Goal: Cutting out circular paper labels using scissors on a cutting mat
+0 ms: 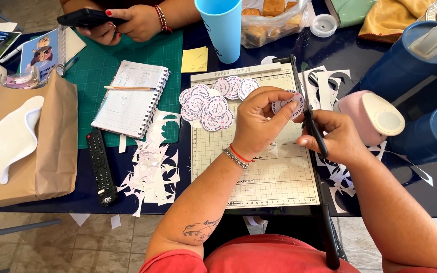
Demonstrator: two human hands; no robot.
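Hands meet over the upper right part of the paper cutter (259, 172), and I read their pose from above. My left hand (261, 124) comes in from the lower left, forearm slanting up across the gridded board, wrist bent so the knuckles face the camera. Its fingers are curled narrow, thumb and forefinger pinching a round paper sticker (290, 107), white with pink print, held just above the board near the cutter's hinge end. A red thread and a silver chain sit at that wrist.

My right hand (337, 139) reaches in from the lower right, forearm running back toward the frame's corner. It is closed around the black handles of a pair of scissors (313, 129), fingers wrapped through or over the loops; I cannot tell which. The blades point up toward the sticker's right edge and seem to touch it.

A heap of finished round stickers (211, 103) lies on the top left of the board, well clear of both hands. Paper offcuts (153, 172) are strewn on the dark table to the left, beside a black remote (101, 167) and a spiral notebook (130, 98). A pink hole punch (373, 119) stands just beyond my right hand. Across the table another person's hands (127, 23) hold a dark phone over a green cutting mat (127, 55).
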